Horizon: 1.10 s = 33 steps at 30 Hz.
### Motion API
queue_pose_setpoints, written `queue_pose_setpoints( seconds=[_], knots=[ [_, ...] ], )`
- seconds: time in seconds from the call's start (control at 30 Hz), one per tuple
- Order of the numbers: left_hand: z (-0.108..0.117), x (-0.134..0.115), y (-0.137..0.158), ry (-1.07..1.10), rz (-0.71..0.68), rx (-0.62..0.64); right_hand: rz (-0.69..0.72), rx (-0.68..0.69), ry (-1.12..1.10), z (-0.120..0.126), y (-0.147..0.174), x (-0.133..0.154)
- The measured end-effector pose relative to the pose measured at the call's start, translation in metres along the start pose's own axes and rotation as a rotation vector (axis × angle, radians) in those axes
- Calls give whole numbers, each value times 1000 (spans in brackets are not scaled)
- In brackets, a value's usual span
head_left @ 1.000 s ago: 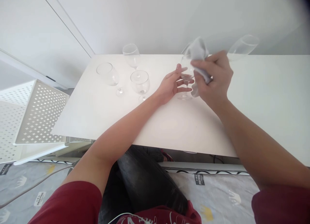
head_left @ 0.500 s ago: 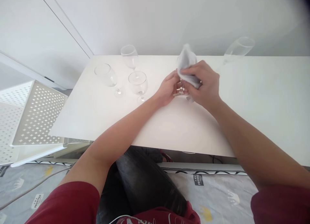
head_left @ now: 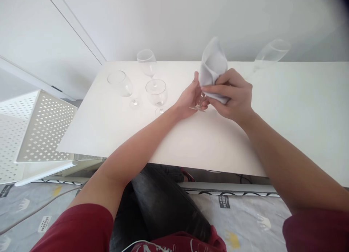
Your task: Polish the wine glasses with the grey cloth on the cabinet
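Observation:
Near the middle of the white table, my left hand (head_left: 188,98) is closed around the lower part of a clear stemmed glass (head_left: 201,106), its thumb sticking up. The glass's foot and short stem show below the fingers, while the cloth and hands hide most of its bowl. My right hand (head_left: 233,95) grips a pale grey cloth (head_left: 214,61) pressed against the glass, with the cloth's folded end pointing up. To the left stand three clear stemmed glasses: a tall front-left glass (head_left: 121,84), a rear glass (head_left: 147,63) and a rounder near glass (head_left: 156,93).
A tall, slender glass (head_left: 272,51) stands at the back right, against the wall. The white table (head_left: 294,117) runs along that wall. On the left is a white perforated metal unit (head_left: 49,126). Below the table's front edge lies grey patterned fabric (head_left: 245,215).
My right hand and the cloth have shifted slightly right, and the cloth stands taller. The glass's foot has tilted and moved a little left. My left thumb has lifted.

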State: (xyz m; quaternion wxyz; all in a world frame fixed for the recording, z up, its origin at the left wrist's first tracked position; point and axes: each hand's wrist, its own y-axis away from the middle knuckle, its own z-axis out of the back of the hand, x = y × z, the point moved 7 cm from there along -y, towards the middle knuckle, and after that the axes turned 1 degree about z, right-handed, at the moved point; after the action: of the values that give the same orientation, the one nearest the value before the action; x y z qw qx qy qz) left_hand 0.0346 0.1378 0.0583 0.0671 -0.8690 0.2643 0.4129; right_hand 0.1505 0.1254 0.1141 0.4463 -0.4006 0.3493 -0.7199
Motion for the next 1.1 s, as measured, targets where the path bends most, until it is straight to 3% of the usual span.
queue_pose_setpoints(
  seconds=[0.17, 0.33, 0.4, 0.53, 0.7, 0.8, 0.9, 1.0, 1.1],
  knots=[
    [-1, 1, -3, 36, -38, 37, -62, -192, 124, 12, -4, 1],
    [14, 8, -7, -21, -22, -124, -62, 32, 79, -5, -2, -5],
    [11, 5, -6, -23, -40, -97, -92, 31, 121, -4, -1, -7],
    [2, -2, -3, -47, -72, 13, -148, -103, 112, 8, 0, -6],
    [11, -4, -4, -6, -141, -48, -208, 75, -2, -7, 3, -8],
    [8, -3, -5, -10, -156, -38, -233, -73, 70, 5, 2, -11],
    [5, 4, -5, -11, -67, -54, -197, -182, 107, 13, 0, -10],
    [10, 5, -4, 52, -21, -138, -202, -15, 134, 0, -1, -11],
    [9, -6, -3, 31, -118, -91, -230, 37, 148, -5, 0, -10]
  ],
)
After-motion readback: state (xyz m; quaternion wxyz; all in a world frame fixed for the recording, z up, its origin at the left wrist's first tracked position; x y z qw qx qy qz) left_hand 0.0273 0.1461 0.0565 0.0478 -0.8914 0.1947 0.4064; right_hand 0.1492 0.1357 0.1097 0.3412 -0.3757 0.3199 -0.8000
